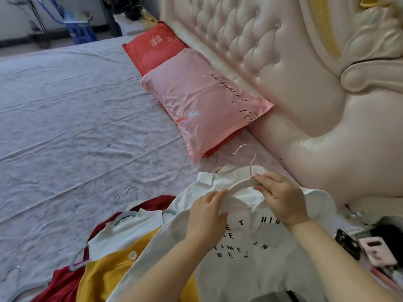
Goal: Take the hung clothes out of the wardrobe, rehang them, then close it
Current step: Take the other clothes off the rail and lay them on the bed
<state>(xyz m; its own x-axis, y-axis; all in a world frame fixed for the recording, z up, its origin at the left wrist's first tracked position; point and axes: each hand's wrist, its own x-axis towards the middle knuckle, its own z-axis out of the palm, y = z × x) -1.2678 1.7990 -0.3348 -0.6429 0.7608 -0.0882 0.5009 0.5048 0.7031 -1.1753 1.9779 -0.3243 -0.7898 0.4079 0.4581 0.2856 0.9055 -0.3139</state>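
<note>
A white shirt with black letters lies spread on the bed in front of me. A white hanger with a metal hook sits at its collar. My right hand grips the hanger near the hook. My left hand holds the shirt's collar over the hanger's left arm. To the left lies a pile of clothes on hangers: a yellow and white garment over a red one. The wardrobe is out of view.
The bed's lilac sheet stretches to the left. A pink pillow and a red pillow lie against the cream padded headboard. A loose hanger lies at the bottom left. Small items, one a pink phone, sit at right.
</note>
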